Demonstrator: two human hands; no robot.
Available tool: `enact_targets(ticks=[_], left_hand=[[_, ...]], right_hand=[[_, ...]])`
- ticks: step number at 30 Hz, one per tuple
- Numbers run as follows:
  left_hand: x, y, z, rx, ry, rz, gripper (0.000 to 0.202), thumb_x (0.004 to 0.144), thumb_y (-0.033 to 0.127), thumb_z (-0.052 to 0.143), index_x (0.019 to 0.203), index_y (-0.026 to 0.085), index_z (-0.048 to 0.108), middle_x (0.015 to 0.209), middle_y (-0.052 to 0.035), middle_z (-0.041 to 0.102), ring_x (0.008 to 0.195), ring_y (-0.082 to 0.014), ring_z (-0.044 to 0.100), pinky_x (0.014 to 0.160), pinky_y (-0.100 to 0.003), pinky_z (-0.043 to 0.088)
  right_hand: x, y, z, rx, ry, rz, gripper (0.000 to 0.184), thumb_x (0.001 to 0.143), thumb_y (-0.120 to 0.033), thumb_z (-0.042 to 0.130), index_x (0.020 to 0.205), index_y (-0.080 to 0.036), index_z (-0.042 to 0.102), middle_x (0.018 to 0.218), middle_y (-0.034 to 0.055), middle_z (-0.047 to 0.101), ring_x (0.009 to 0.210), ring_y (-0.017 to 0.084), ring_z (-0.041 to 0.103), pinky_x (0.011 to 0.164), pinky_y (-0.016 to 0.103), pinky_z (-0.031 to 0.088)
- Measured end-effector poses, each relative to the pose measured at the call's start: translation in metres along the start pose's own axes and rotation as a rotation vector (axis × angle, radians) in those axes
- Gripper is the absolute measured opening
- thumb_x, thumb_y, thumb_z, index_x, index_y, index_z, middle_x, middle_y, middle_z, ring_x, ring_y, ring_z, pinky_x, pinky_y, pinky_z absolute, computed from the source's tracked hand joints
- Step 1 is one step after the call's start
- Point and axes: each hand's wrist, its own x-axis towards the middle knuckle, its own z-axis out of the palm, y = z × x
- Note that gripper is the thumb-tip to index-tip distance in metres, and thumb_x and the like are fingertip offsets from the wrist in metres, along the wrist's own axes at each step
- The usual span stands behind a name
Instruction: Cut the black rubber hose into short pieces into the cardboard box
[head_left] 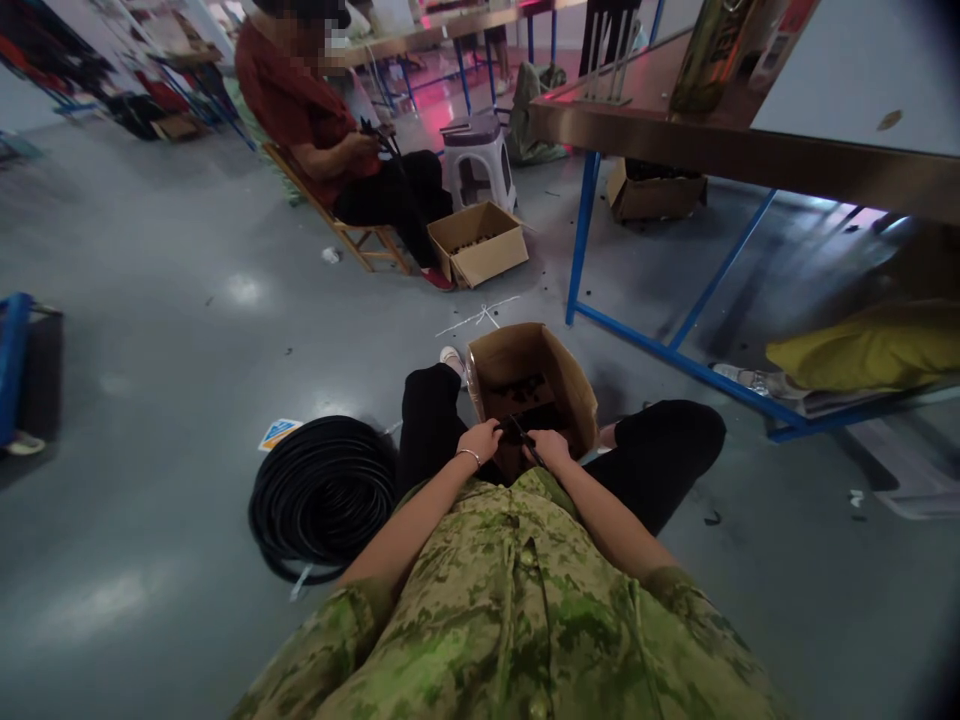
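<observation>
My left hand (pixel 480 440) and my right hand (pixel 551 450) are close together over the near edge of an open cardboard box (pixel 574 385) between my knees. The left fingers are closed on a small black piece (pixel 508 428). My right fingers close around a thin dark tool (pixel 534 455) that slants toward the left hand; its exact kind is too small to make out. Inside the box lie several small black pieces (pixel 521 388). To the left, a large coil of black hose (pixel 322 500) rests on the floor.
A blue-legged table (pixel 581 240) stands to the right, bearing bottles (pixel 709 55). Ahead, a seated person (pixel 300 110) works beside another cardboard box (pixel 491 262) and a plastic stool (pixel 480 165). A person's yellow-clad leg (pixel 862 345) shows under the table.
</observation>
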Motion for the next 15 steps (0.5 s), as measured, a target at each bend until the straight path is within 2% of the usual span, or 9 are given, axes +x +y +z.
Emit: enact_targets(ticks=[7, 15], left_hand=[[0.0017, -0.0032, 0.0045, -0.011, -0.005, 0.000, 0.032, 0.094, 0.032, 0.041, 0.117, 0.022, 0.062, 0.112, -0.0102, 0.069, 0.102, -0.0201, 0.065, 0.085, -0.029, 0.048], [-0.0007, 0.0019, 0.0056, 0.015, -0.020, -0.034, 0.031, 0.094, 0.031, 0.040, 0.111, 0.019, 0.063, 0.105, -0.0139, 0.071, 0.098, -0.0231, 0.067, 0.082, -0.032, 0.049]], right_hand=[[0.0039, 0.0007, 0.0011, -0.007, -0.058, -0.015, 0.026, 0.083, -0.033, 0.056, 0.102, -0.025, 0.073, 0.096, 0.0084, 0.074, 0.093, 0.025, 0.068, 0.069, 0.026, 0.045], [0.0076, 0.0001, 0.0049, -0.011, -0.102, -0.001, 0.027, 0.081, -0.028, 0.058, 0.102, -0.023, 0.074, 0.095, 0.0110, 0.075, 0.091, 0.026, 0.069, 0.070, 0.027, 0.046]])
